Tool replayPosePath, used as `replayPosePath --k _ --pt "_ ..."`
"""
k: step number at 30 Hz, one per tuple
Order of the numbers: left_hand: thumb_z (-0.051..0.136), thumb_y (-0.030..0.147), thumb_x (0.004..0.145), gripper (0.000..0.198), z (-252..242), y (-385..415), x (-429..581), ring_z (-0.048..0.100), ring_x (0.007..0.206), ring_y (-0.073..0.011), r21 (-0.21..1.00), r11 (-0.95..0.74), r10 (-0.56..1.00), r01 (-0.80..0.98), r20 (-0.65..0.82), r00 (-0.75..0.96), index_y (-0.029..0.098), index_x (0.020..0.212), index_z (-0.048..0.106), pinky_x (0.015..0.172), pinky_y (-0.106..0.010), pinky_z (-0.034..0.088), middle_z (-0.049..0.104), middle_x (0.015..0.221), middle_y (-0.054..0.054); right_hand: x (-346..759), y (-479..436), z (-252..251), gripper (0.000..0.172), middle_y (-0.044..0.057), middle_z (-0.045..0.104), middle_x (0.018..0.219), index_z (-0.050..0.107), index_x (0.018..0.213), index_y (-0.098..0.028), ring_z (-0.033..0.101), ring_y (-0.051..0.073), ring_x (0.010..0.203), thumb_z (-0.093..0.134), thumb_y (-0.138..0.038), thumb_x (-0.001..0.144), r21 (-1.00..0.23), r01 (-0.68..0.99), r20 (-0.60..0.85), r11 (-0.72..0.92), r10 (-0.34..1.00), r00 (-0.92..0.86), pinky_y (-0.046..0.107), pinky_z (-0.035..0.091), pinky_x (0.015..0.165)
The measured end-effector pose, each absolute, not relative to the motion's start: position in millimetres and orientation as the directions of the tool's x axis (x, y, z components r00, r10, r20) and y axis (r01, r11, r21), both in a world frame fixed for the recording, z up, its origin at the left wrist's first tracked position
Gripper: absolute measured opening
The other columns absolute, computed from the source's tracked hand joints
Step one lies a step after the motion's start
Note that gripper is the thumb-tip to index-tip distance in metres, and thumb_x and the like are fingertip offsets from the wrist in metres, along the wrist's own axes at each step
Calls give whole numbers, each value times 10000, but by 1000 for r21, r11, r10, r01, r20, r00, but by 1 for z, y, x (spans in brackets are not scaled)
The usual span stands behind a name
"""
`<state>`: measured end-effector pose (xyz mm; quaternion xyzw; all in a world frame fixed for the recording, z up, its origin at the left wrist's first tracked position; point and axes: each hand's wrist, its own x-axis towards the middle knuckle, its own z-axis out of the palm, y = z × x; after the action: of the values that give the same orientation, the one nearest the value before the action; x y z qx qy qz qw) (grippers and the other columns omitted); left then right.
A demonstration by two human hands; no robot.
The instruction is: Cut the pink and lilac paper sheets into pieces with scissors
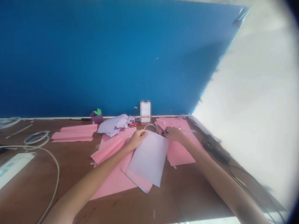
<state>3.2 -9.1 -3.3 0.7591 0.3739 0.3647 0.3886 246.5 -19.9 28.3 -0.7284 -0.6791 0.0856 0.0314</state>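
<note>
One plain, pale lavender sheet [149, 158]: left grip [137, 139] pinches its corner, right grip [174, 134] clasps scissors [164, 132].

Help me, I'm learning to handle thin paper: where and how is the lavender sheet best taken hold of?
Likely the near right corner of the lavender sheet: pinch it from the near side, thumb on top. The sheet is thin, and that corner points nearward, away from the scissors in the right hand; the left hand holds the far left corner.

Bare table [179, 193] leaves passage nearside of the lavender sheet [149, 158], while a white cable [58, 171] obstructs the left.
</note>
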Motion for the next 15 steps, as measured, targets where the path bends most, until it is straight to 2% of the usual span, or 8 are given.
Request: replayPosePath --k 4,6,10,13,15 --pt "437 419 861 329 -7 -5 0 355 558 -93 840 -432 854 328 265 448 157 664 453 532 -223 241 402 598 39 251 -22 43 204 70 657 742 639 783 -184 598 199 698 488 -319 760 -343 939 13 29 1000 -26 275 394 614" --pt "429 416 863 320 -7 -4 -2 361 568 -98 832 -440 854 338 272 443 161 671 444 541 -225 249 409 609 36 255 -23 48 167 47 648 725 629 812 -185 575 162 647 496 -235 725 -473 874 74 109 994 -84 244 374 556" --pt "433 430 861 324 -5 3 -7 378 592 -103 803 -487 822 342 289 491 163 678 437 558 -226 258 413 623 34 259 -31 46 369 26 637 748 593 1058 -196 538 128 602 501 -175 701 -773 615 125 157 988 -95 222 369 503" --pt "441 446 856 341 -5 13 -13 383 598 -102 813 -482 824 327 294 484 162 668 419 561 -224 264 402 629 36 262 -46 39 419 20 603 710 587 1117 -188 508 120 578 531 -198 703 -861 490 88 135 989 -117 221 360 479" --pt "438 460 855 347 -5 18 -18 390 603 -106 833 -459 835 309 286 469 160 683 437 557 -223 268 415 638 32 265 -59 36 421 13 581 676 591 1142 -190 489 113 557 540 -237 726 -857 506 17 97 987 -162 218 346 463"
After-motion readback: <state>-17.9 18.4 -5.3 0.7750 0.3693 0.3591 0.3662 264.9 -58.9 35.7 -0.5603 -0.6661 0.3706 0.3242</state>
